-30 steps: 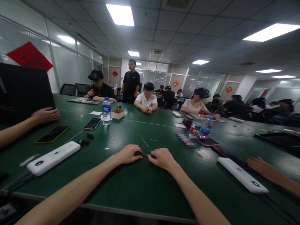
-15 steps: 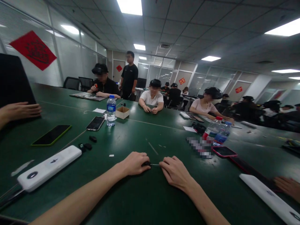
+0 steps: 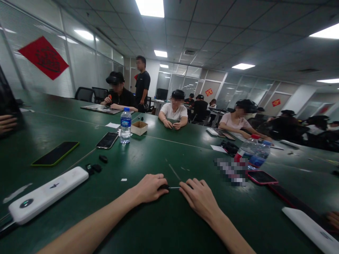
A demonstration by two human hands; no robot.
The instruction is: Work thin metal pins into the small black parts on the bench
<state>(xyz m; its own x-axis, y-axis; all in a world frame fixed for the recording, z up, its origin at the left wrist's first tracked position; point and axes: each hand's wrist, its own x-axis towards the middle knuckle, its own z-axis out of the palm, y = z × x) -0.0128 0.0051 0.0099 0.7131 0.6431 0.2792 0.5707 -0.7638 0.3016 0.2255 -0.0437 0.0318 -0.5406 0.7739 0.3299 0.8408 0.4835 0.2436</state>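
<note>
Head view shows a small black piece (image 3: 164, 187) low over the near middle of the green table (image 3: 148, 229), with a thin, pale, straight rod (image 3: 174, 187) running from it toward the right. The person's left hand (image 3: 150, 188) is closed around the black piece, thumb and fingers on it, so only its end shows. The right hand (image 3: 200, 195) is loosely curled, its fingertips at the rod's other end; whether they pinch it or only touch it, I cannot tell. Between the 2 hands the rod lies bare.

Just left of the left hand is a white scrap (image 3: 124, 180). Farther left are a loose black part (image 3: 103, 158), a white device (image 3: 49, 194) and a green-edged phone (image 3: 55, 153). Beyond, a dark phone (image 3: 107, 140) lies near an upright water bottle (image 3: 125, 125), with an open box (image 3: 139, 128) just right of the bottle. On the right, 2 bottles (image 3: 246, 148) stand near a red-edged phone (image 3: 262, 177), and a second white device (image 3: 308, 227) lies nearer. At the far side, 3 people in dark headgear sit at the table.
</note>
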